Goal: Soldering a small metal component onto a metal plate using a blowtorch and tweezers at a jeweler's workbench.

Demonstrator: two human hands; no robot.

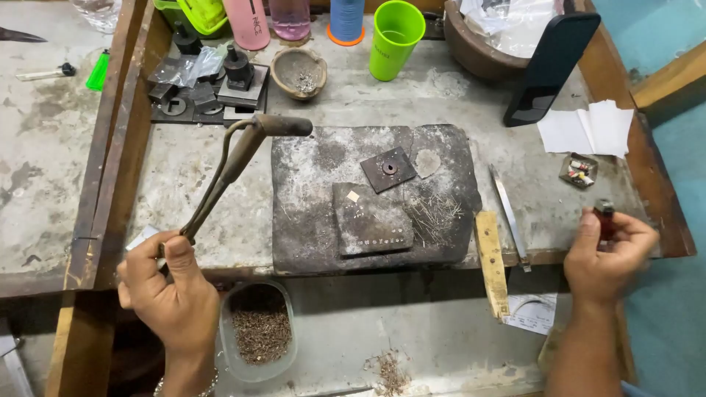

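Your left hand (173,290) has its fingers clenched around the blowtorch (234,165) handle at the table's (184,176) front left edge, nozzle over the charred soldering block (309,184). Your right hand (607,254) grips a red lighter (604,217) off the front right corner.

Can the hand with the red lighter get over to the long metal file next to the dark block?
Probably yes. The right hand holds the red lighter just right of the metal file, with only bare bench between them, though its fingers are busy.
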